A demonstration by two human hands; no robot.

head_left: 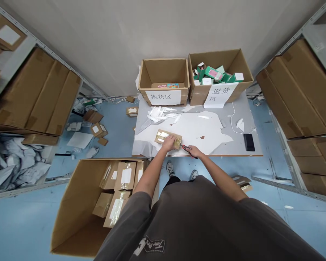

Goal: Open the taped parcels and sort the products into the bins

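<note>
A small brown cardboard box with white labels and shiny clear tape lies on the white-covered table. My left hand is closed over it, pressing down on its top near the right end. In my right hand is a pair of red and black scissors, gripped with the tips at the right end of the box. Whether the tips have gone into the tape cannot be made out.
Two open cartons with paper signs stand at the back: the left carton and the right carton, which holds green boxes. Torn white paper and a black phone lie on the table. A large carton of parcels stands left. Shelves flank both sides.
</note>
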